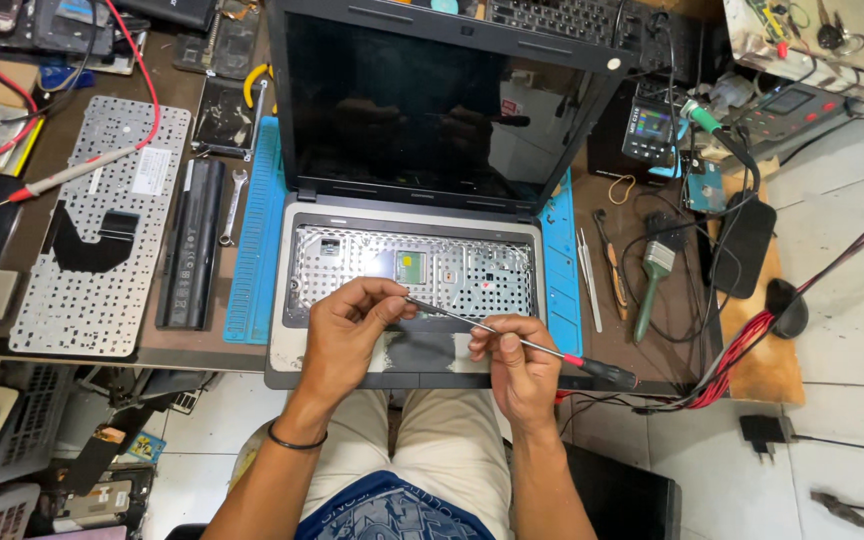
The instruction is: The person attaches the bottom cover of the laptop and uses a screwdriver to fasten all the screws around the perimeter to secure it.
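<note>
We hold a screwdriver (522, 345) over an open laptop (412, 270): right hand (517, 365) grip closed on its shaft, left hand (347, 325) pinching the tip.

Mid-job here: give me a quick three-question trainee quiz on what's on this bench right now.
1. True or false: the laptop has its keyboard fitted.
2. Which hand holds the screwdriver by its shaft? A left hand, B right hand, C neither.
3. What lies directly between the removed keyboard and the blue mat?

Key:
1. False: the bay is bare metal, and the keyboard lies face down at the left.
2. B: the right hand grips the shaft, while the left hand pinches near the tip.
3. A long black battery pack, with a small spanner beside it.
</note>
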